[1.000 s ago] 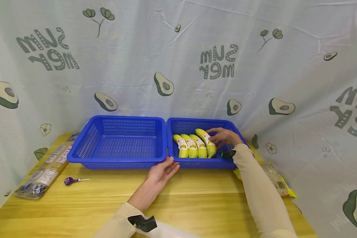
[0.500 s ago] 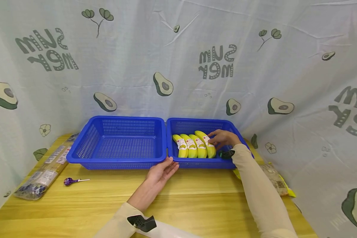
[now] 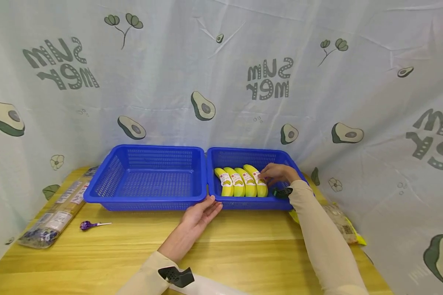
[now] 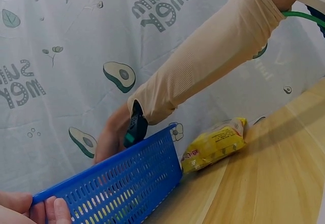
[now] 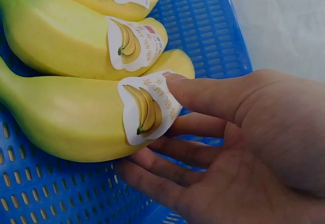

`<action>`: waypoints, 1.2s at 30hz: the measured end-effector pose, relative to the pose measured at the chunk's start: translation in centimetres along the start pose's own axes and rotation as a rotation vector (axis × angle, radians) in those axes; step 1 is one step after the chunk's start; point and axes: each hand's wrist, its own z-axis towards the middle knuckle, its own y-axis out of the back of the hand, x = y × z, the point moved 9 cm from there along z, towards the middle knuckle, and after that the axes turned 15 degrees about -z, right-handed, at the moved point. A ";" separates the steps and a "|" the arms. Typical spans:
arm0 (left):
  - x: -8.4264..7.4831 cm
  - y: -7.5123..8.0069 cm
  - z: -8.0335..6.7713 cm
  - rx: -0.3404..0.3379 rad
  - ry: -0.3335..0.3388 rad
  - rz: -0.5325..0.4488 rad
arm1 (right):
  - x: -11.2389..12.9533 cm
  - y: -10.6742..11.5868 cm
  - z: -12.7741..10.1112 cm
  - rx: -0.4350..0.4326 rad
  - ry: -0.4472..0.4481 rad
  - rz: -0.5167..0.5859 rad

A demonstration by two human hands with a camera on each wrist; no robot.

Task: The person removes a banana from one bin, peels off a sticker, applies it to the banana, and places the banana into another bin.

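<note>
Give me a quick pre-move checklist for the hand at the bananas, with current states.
1. Right hand touching the rightmost banana: ok, thumb on its sticker, fingers loose beside it.
2. Banana lying flat in the right basket: ok.
3. Four bananas in a row: ok.
4. Left hand at the basket's front edge: ok, fingers straight.
5. Left basket free of items: ok.
6. Full release of the banana: cannot tell.

Perforated glossy blue plastic basket (image 3: 288, 164), smooth matt banana (image 5: 66, 117) skin, paper sticker (image 5: 147, 107), grained wooden table (image 3: 243, 246)
</note>
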 end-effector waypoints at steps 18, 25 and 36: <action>-0.3 0.0 0.2 0.014 0.012 -0.002 | -0.5 0.1 0.5 0.018 0.026 0.071; 0.1 -0.4 -1.3 0.074 0.076 0.082 | 0.1 0.1 0.3 0.027 0.059 0.070; 0.7 -1.3 -4.0 0.136 0.127 0.259 | 0.3 1.1 -0.7 -0.008 0.057 0.051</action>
